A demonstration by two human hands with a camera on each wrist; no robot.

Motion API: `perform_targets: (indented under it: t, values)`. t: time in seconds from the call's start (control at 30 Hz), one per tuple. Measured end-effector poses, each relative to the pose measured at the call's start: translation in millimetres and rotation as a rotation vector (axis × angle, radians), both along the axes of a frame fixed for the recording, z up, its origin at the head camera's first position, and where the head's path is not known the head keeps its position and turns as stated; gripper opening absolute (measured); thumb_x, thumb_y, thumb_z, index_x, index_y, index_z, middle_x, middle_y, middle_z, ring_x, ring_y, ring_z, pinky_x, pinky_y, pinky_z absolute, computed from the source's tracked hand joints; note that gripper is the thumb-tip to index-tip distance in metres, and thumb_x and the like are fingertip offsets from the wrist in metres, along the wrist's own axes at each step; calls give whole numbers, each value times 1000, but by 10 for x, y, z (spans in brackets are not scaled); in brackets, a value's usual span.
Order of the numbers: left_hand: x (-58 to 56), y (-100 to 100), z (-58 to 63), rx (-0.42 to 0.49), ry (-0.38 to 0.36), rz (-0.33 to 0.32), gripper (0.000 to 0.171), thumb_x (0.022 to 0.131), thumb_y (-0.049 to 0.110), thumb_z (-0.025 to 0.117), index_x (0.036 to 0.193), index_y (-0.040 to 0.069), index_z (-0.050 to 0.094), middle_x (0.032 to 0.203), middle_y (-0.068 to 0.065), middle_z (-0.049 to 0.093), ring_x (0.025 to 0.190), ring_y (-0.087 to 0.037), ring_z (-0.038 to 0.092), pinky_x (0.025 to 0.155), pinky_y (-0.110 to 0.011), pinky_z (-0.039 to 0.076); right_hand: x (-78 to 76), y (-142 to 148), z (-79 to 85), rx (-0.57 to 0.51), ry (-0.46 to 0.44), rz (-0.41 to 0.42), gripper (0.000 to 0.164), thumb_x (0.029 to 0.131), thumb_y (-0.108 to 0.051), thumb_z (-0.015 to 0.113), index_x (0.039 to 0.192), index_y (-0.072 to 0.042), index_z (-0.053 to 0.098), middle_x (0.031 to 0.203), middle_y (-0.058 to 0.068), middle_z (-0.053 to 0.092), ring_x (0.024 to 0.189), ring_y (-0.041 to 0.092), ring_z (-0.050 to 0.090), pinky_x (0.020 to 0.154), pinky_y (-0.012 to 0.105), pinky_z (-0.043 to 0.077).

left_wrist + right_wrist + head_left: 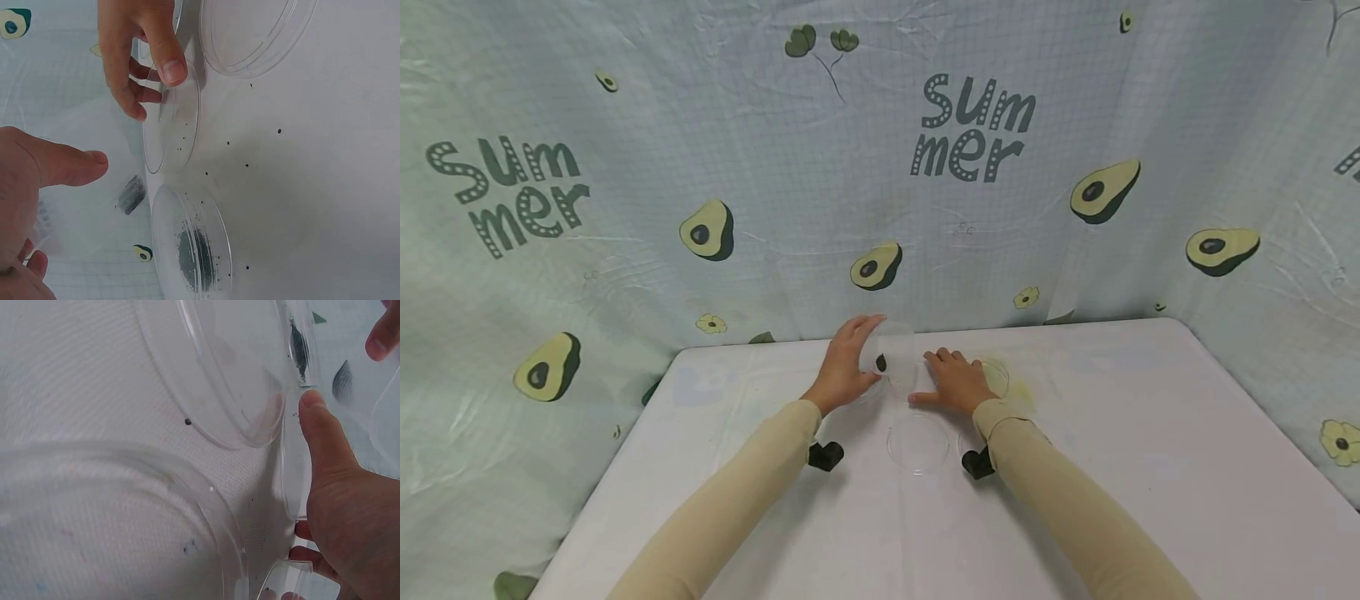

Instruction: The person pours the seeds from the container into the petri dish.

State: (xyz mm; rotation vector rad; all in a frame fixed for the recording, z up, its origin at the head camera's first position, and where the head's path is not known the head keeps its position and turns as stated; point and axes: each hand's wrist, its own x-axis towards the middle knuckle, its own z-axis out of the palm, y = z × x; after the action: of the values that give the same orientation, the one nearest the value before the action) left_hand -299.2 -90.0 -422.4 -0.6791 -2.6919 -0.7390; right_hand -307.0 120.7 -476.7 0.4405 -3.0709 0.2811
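Note:
My left hand [850,367] holds a clear plastic bag [81,206] up off the table; small dark grains [131,195] gather in one corner of it. Exactly how the fingers grip the bag is partly hidden. To its right, my right hand [958,383] reaches down over a clear round dish [187,131], its thumb and fingers spread apart around it. A few dark specks show in that dish. Beside it, another clear dish [222,250] contains a dark heap of the same grains.
Further clear dishes stand nearer the person, one [917,446] between the forearms and another [996,377] beyond the right hand. Loose dark grains [247,165] are scattered on the white table [1150,467]. A patterned curtain [805,167] hangs behind.

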Motion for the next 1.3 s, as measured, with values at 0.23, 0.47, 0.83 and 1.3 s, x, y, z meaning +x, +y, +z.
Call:
perform_targets:
  t: [0.23, 0.47, 0.83, 1.3]
  values:
    - [-16, 34, -3, -42, 38, -17, 87, 73, 3, 81, 146, 25, 39, 145, -8, 42, 136, -28, 40, 112, -49, 37, -2, -2, 10, 2, -17, 0, 91, 76, -69, 65, 143, -11, 45, 139, 14, 50, 126, 34, 49, 100, 64, 41]
    - [-11, 62, -1, -70, 51, -24, 88, 72, 2, 82, 146, 25, 39, 144, -7, 42, 135, -27, 41, 111, -49, 38, 19, -12, 28, 12, -24, -1, 91, 76, -69, 64, 142, -10, 46, 139, 14, 50, 126, 34, 49, 100, 64, 41]
    - [-50, 120, -23, -136, 115, -48, 86, 72, 4, 83, 144, 27, 41, 145, -6, 42, 135, -26, 41, 111, -49, 39, 25, -13, 28, 31, -9, 5, 91, 76, -70, 64, 142, -10, 46, 138, 14, 51, 125, 33, 50, 99, 63, 43]
    - [-48, 188, 31, -239, 142, -127, 87, 71, -4, 78, 144, 26, 42, 146, -6, 40, 139, -25, 36, 111, -51, 38, 0, -24, 43, 28, -31, -6, 90, 75, -69, 65, 140, -9, 48, 137, 14, 51, 123, 33, 50, 100, 63, 42]
